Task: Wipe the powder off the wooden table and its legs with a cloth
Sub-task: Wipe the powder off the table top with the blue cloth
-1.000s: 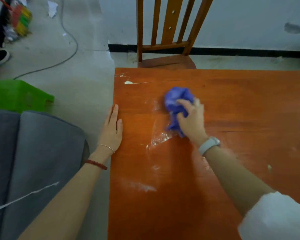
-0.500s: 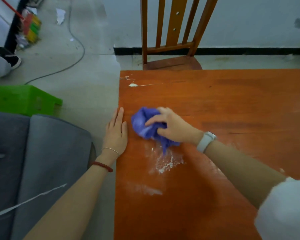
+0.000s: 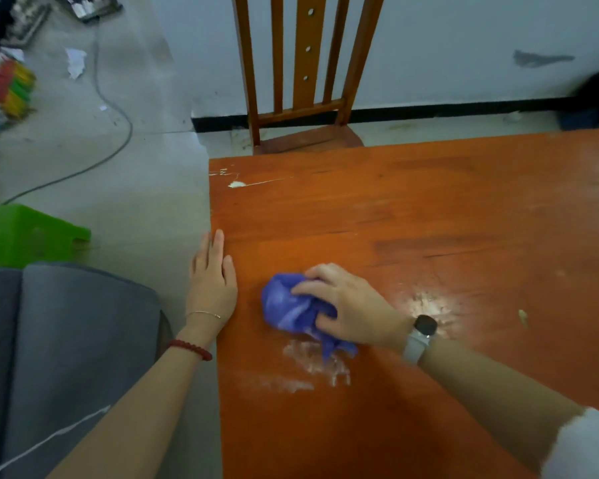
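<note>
Your right hand (image 3: 351, 307): fingers curled over a bunched blue cloth (image 3: 293, 311), clenching it against the wooden table (image 3: 429, 219) near its left edge; a loose tail of the cloth trails out under the heel of the hand toward you; a grey-strapped watch (image 3: 419, 337) on that wrist; a white sleeve (image 3: 588, 447) at the forearm's end. Your left hand (image 3: 211, 281): flat, fingers straight and together, holding nothing, resting on the table's left edge just beside the cloth; a thin bangle (image 3: 204, 313) and a red bead bracelet (image 3: 190, 349) on the wrist. Powder (image 3: 315, 368): white streaks on the tabletop just below the cloth, on your side; a fainter smear (image 3: 429, 305) to the right of your right hand; a small white blot (image 3: 236, 184) near the far left corner. Surroundings: a wooden chair (image 3: 305, 108) at the table's far side; a green stool (image 3: 25, 233) on the floor to the left; grey cushions (image 3: 66, 340) below it; a cable (image 3: 118, 140) across the concrete floor.
</note>
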A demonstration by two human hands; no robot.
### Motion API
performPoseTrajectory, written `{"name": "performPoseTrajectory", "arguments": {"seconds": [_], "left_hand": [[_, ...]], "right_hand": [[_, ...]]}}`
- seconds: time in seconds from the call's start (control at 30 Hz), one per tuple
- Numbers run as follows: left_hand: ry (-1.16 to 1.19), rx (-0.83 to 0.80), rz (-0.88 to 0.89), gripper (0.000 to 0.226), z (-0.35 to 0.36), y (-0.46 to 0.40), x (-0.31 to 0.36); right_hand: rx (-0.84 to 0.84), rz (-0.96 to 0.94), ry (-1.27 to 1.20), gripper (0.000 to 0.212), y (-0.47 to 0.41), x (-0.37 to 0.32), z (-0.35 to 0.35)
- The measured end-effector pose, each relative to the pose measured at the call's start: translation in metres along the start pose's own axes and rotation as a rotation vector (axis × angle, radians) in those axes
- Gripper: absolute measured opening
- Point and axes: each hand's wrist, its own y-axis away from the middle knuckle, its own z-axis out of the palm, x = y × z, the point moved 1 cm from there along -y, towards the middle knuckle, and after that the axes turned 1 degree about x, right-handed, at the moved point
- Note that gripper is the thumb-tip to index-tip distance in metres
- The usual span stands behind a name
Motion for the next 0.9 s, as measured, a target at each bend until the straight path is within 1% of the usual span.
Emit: {"name": "performPoseTrajectory", "arguments": {"seconds": [0.07,0.1,0.13,0.17,0.2,0.23,0.27,0.3,0.33,0.4,0.43,0.47,0.5,0.53,0.57,0.63,0.7,0.73,0.77,0.8,0.87,0.9], "left_hand": [[-0.055,-0.012,-0.033,0.048,0.001,0.001,0.003],[-0.066,-0.02,-0.048,0.048,0.002,0.002,0.003],[-0.075,-0.022,-0.053,0.048,0.002,0.003,0.004],[-0.086,-0.021,-0.05,0.048,0.002,0.004,0.003],[-0.093,-0.017,-0.044,0.048,0.003,0.004,0.003],[-0.095,-0.012,-0.041,0.048,0.003,0.003,0.002],[-0.096,-0.008,-0.041,0.048,0.003,0.002,0.002],[-0.098,-0.006,-0.043,0.048,0.004,0.002,0.002],[-0.099,-0.004,-0.044,0.048,0.004,0.002,0.002],[-0.082,-0.003,-0.047,0.048,0.003,0.003,0.005],[-0.065,-0.012,-0.052,0.048,0.003,0.005,0.008],[-0.053,-0.024,-0.055,0.049,0.002,0.01,0.009],[-0.048,-0.034,-0.057,0.049,0.002,0.015,0.011],[-0.047,-0.043,-0.06,0.05,0.002,0.022,0.013],[-0.043,-0.05,-0.067,0.05,0.002,0.03,0.014],[0.005,-0.057,-0.09,0.051,0.001,0.041,0.014],[0.074,-0.06,-0.097,0.051,0.001,0.05,0.012],[0.091,-0.064,-0.087,0.051,0.0,0.055,0.01],[0.095,-0.07,-0.068,0.051,-0.002,0.059,0.007],[0.094,-0.076,-0.048,0.051,-0.003,0.062,0.003],[0.091,-0.091,-0.029,0.051,-0.005,0.07,-0.004],[0.093,-0.099,-0.025,0.051,-0.007,0.075,-0.008]], "right_hand": [[0.32,0.235,-0.11,0.048,-0.002,0.027,-0.027],[0.491,0.361,-0.126,0.049,-0.003,0.047,-0.043],[0.615,0.496,-0.123,0.047,-0.002,0.067,-0.057],[0.684,0.628,-0.116,0.046,0.001,0.086,-0.065],[0.699,0.742,-0.1,0.045,0.004,0.098,-0.067],[0.669,0.815,-0.06,0.045,0.008,0.103,-0.063],[0.609,0.823,0.008,0.045,0.011,0.101,-0.053],[0.538,0.76,0.06,0.046,0.015,0.089,-0.038],[0.447,0.641,0.071,0.046,0.018,0.069,-0.023],[0.209,0.368,0.017,0.045,0.032,0.02,0.008],[0.104,0.269,-0.029,0.045,0.043,-0.001,0.017],[0.047,0.214,-0.078,0.044,0.053,-0.015,0.018],[0.05,0.212,-0.124,0.044,0.06,-0.017,0.013],[0.113,0.247,-0.156,0.045,0.066,-0.011,0.004],[0.218,0.312,-0.165,0.045,0.073,0.0,-0.006],[0.431,0.532,-0.105,0.043,0.082,0.032,-0.027],[0.522,0.81,-0.032,0.04,0.093,0.05,-0.032],[0.524,0.883,0.01,0.041,0.095,0.047,-0.024],[0.495,0.858,0.053,0.043,0.094,0.036,-0.011],[0.44,0.752,0.072,0.045,0.092,0.017,0.006],[0.28,0.408,0.016,0.046,0.089,-0.035,0.044],[0.157,0.254,-0.048,0.044,0.091,-0.061,0.06]]}}
